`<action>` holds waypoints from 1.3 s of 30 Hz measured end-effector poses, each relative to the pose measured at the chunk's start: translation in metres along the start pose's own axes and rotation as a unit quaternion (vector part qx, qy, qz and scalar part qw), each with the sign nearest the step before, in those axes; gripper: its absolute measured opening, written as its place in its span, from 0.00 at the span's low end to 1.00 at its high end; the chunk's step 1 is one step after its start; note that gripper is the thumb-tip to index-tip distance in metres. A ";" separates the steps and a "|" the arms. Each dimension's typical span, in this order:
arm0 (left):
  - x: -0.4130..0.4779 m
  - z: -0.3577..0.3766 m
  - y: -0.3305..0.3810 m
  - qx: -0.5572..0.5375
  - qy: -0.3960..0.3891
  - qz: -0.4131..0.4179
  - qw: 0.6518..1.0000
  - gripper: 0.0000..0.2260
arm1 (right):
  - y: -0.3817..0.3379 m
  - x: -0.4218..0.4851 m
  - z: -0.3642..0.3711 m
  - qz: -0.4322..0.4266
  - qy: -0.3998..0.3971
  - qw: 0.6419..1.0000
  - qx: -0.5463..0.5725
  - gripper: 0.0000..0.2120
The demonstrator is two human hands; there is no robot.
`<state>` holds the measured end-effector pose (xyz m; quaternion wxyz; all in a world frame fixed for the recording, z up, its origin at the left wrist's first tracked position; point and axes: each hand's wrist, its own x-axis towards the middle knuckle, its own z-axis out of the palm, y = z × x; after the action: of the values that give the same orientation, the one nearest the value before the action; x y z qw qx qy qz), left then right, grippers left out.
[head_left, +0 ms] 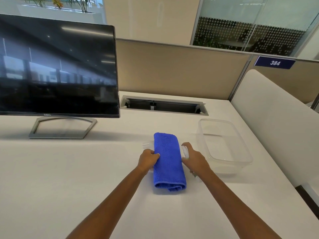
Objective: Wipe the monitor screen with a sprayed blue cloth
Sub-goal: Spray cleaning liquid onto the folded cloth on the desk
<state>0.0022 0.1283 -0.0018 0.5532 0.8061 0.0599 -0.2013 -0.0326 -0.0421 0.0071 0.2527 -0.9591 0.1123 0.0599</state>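
Cloth: the blue cloth (168, 159) lies folded in a long pad on the tabletop (69, 178), in front of me and to the right of the monitor's stand.

Left hand: my left hand (148, 158) grips the cloth's left edge about halfway along, fingers curled onto the fabric.

Right hand: my right hand (195, 158) is wrapped around a small spray bottle (185, 151), one finger up on its top, held just beside the cloth's right edge.

Monitor: the monitor (57, 66) stands upright at the back left, screen dark and reflective, well apart from both hands.

Container: a clear plastic container (229, 167) sits to the right of the bottle hand, near it.

Step, as I judge it: wetting the cloth; no wiping has begun.

Risk, aim: I cannot tell exactly where the nozzle points. If it is off the fabric, mist would land on the tabletop or my left hand and the cloth would stay dry.

Risk, overspray: too many pumps on one spot could soak the pad, and a dripping cloth may streak the screen or run into its lower bezel.

Risk, lift: holding one edge only, the folds could fall open as I raise the cloth, leaving a dry face toward the screen.

Risk, push: pressing hard high on the panel might rock it on its open-frame stand.
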 end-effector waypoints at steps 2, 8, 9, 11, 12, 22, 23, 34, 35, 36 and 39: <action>-0.001 0.000 0.001 -0.022 -0.006 -0.009 1.000 0.03 | -0.002 -0.004 -0.005 0.044 -0.045 0.989 0.132 0.21; -0.001 -0.001 -0.001 -0.038 -0.018 -0.012 0.999 0.04 | -0.003 -0.009 -0.017 0.112 -0.197 0.833 0.504 0.18; -0.001 0.000 -0.001 -0.038 -0.017 -0.011 0.999 0.04 | -0.001 -0.009 -0.016 0.105 -0.203 0.811 0.538 0.18; -0.001 0.000 -0.001 -0.036 -0.017 -0.011 0.999 0.04 | 0.004 -0.010 -0.012 0.093 -0.198 0.792 0.570 0.22; -0.001 0.000 -0.001 -0.036 -0.017 -0.011 0.999 0.04 | 0.005 -0.010 -0.009 0.087 -0.192 0.792 0.572 0.23; -0.005 -0.001 -0.001 -0.041 -0.023 0.002 0.999 0.04 | -0.003 -0.019 0.007 0.040 -0.071 0.912 0.403 0.29; -0.005 -0.001 -0.001 -0.043 -0.023 0.002 0.999 0.04 | -0.004 -0.021 0.007 0.035 -0.063 0.925 0.373 0.29; -0.007 0.002 0.000 -0.042 -0.012 0.006 0.999 0.04 | -0.013 -0.022 0.007 -0.011 0.033 0.996 0.079 0.29; -0.007 0.002 0.000 -0.040 -0.011 0.008 0.999 0.04 | -0.014 -0.021 0.007 -0.012 0.038 0.997 0.069 0.29; -0.007 0.002 0.000 -0.040 -0.011 0.011 0.999 0.04 | -0.015 -0.020 0.007 -0.011 0.043 0.997 0.060 0.29; -0.008 0.003 0.003 -0.044 -0.009 0.019 0.999 0.05 | -0.017 -0.016 0.007 -0.004 0.051 0.998 0.026 0.29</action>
<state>-0.0052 0.1259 0.0028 0.5924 0.7802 0.0488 -0.1950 -0.0440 -0.0210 0.0120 0.2717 -0.9545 0.1229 0.0069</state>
